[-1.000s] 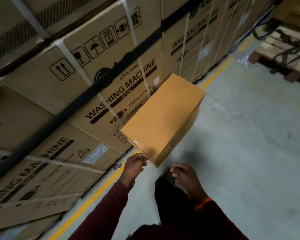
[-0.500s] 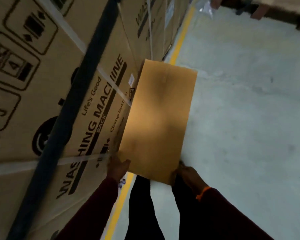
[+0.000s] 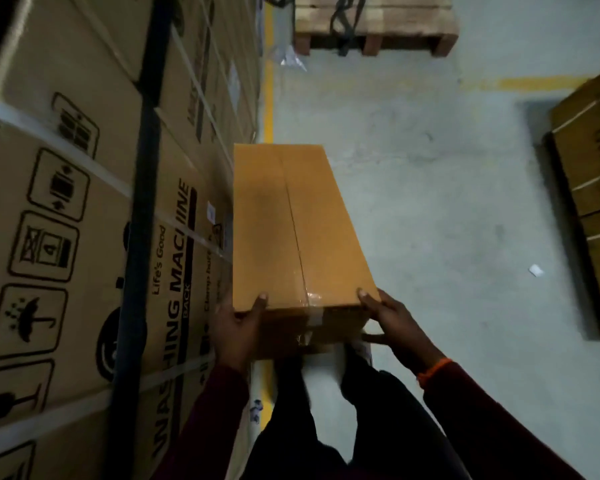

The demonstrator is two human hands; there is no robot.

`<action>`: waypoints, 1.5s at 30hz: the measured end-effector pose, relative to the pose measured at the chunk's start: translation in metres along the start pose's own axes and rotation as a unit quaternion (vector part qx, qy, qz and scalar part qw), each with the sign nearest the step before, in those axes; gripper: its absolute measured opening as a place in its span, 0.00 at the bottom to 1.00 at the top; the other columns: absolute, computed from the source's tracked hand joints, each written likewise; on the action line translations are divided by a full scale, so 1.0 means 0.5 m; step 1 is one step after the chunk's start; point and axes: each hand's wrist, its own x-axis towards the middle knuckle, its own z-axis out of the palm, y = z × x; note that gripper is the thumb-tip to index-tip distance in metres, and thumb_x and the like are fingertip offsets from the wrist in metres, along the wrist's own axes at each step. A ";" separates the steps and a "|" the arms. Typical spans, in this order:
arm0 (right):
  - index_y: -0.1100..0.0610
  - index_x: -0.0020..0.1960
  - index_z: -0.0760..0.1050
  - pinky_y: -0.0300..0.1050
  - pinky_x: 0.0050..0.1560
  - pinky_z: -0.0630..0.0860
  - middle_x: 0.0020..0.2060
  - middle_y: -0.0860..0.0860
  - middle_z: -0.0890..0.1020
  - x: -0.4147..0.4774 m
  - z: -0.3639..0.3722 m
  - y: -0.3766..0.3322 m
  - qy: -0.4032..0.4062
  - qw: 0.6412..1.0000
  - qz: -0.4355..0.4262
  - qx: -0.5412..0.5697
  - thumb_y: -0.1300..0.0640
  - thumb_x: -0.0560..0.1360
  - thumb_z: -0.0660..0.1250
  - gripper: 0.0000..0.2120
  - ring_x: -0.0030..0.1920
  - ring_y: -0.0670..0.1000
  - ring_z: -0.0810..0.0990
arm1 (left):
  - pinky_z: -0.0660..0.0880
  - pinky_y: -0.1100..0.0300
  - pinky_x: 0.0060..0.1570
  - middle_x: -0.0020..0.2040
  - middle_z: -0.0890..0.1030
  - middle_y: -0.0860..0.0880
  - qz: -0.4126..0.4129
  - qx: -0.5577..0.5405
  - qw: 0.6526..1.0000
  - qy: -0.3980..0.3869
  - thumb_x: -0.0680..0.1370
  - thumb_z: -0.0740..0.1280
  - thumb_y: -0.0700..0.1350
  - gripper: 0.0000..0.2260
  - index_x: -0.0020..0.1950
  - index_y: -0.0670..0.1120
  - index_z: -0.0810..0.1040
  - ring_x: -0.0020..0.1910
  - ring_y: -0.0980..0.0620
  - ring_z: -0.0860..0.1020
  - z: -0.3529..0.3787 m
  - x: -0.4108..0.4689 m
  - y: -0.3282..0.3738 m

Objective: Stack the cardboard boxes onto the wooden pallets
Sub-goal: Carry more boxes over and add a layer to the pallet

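Carrying a taped cardboard box [image 3: 291, 230] above grey concrete floor [image 3: 430, 202], left hand [image 3: 238, 329] and right hand [image 3: 394, 322] clamping its near corners, fingers [image 3: 368, 296] curled over the edges; passing stacked washing-machine cartons [image 3: 84, 237], approaching wooden pallet [image 3: 395, 26] beyond a yellow line [image 3: 268, 98].

Dim light, soft blur, perhaps warped edges

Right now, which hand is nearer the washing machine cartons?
Left. The left hand grips the box at its near-left corner, right beside the washing machine cartons. The right hand holds the far corner, the box between.
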 end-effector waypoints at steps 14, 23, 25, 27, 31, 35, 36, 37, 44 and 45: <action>0.45 0.56 0.84 0.48 0.46 0.77 0.52 0.48 0.87 -0.093 -0.447 -0.163 0.139 0.980 -0.101 0.102 0.39 0.80 0.65 0.15 0.49 0.48 0.83 | 0.77 0.61 0.58 0.59 0.82 0.65 0.177 -0.003 0.980 -0.090 0.73 0.73 0.65 0.29 0.72 0.56 0.76 0.56 0.71 0.78 0.411 -0.112 0.429; 0.42 0.57 0.83 0.58 0.57 0.82 0.48 0.47 0.88 -0.097 -0.882 -0.267 0.254 0.943 -0.177 0.124 0.36 0.79 0.65 0.15 0.50 0.51 0.87 | 0.81 0.46 0.56 0.57 0.85 0.54 0.167 0.054 0.962 -0.212 0.75 0.72 0.64 0.22 0.62 0.52 0.81 0.58 0.51 0.82 0.864 -0.181 0.631; 0.42 0.59 0.82 0.58 0.59 0.81 0.49 0.47 0.88 -0.088 -0.948 -0.293 0.279 0.933 -0.192 0.123 0.35 0.79 0.63 0.16 0.51 0.51 0.86 | 0.80 0.47 0.55 0.55 0.85 0.54 0.135 0.027 0.959 -0.247 0.77 0.71 0.59 0.17 0.61 0.52 0.80 0.58 0.50 0.81 0.934 -0.191 0.655; 0.43 0.60 0.82 0.56 0.60 0.80 0.51 0.46 0.87 -0.077 -1.003 -0.326 0.291 0.927 -0.199 0.130 0.35 0.80 0.61 0.18 0.53 0.50 0.86 | 0.79 0.44 0.60 0.55 0.85 0.55 0.123 0.016 0.955 -0.269 0.77 0.71 0.59 0.15 0.59 0.52 0.81 0.59 0.50 0.81 0.995 -0.192 0.681; 0.44 0.59 0.83 0.46 0.56 0.76 0.52 0.42 0.87 -0.032 -1.100 -0.412 0.297 0.921 -0.203 0.149 0.36 0.82 0.57 0.20 0.54 0.42 0.84 | 0.76 0.41 0.64 0.56 0.85 0.55 0.129 0.018 0.950 -0.284 0.77 0.70 0.63 0.18 0.59 0.52 0.81 0.60 0.51 0.80 1.117 -0.149 0.763; 0.42 0.56 0.84 0.46 0.55 0.74 0.51 0.41 0.87 0.067 -1.204 -0.504 0.287 0.922 -0.194 0.173 0.35 0.82 0.57 0.20 0.52 0.40 0.84 | 0.75 0.39 0.64 0.57 0.85 0.53 0.149 0.014 0.937 -0.317 0.77 0.69 0.64 0.19 0.59 0.52 0.81 0.60 0.48 0.80 1.252 -0.064 0.869; 0.41 0.55 0.85 0.48 0.56 0.74 0.51 0.41 0.87 0.103 -1.232 -0.528 0.288 0.921 -0.196 0.173 0.34 0.81 0.57 0.20 0.52 0.40 0.84 | 0.76 0.39 0.64 0.57 0.85 0.53 0.154 0.014 0.934 -0.322 0.76 0.69 0.65 0.19 0.59 0.53 0.81 0.60 0.47 0.80 1.291 -0.034 0.900; 0.39 0.53 0.85 0.47 0.56 0.74 0.50 0.40 0.87 0.138 -1.259 -0.560 0.292 0.919 -0.197 0.176 0.34 0.81 0.57 0.19 0.51 0.38 0.84 | 0.76 0.40 0.63 0.58 0.84 0.54 0.159 0.015 0.932 -0.325 0.76 0.70 0.65 0.20 0.60 0.53 0.81 0.60 0.47 0.80 1.331 -0.004 0.932; 0.46 0.60 0.84 0.59 0.67 0.74 0.56 0.50 0.86 0.328 -1.441 -0.807 0.271 0.905 -0.205 0.255 0.30 0.80 0.54 0.28 0.61 0.54 0.83 | 0.75 0.49 0.60 0.55 0.84 0.54 0.197 0.065 0.917 -0.342 0.79 0.65 0.65 0.18 0.56 0.53 0.82 0.58 0.50 0.80 1.588 0.170 1.210; 0.47 0.59 0.84 0.57 0.65 0.76 0.55 0.51 0.87 0.346 -1.473 -0.844 0.270 0.895 -0.208 0.287 0.30 0.80 0.52 0.30 0.60 0.55 0.83 | 0.74 0.49 0.62 0.56 0.84 0.54 0.194 0.072 0.913 -0.351 0.78 0.63 0.68 0.21 0.57 0.54 0.82 0.58 0.50 0.81 1.630 0.198 1.259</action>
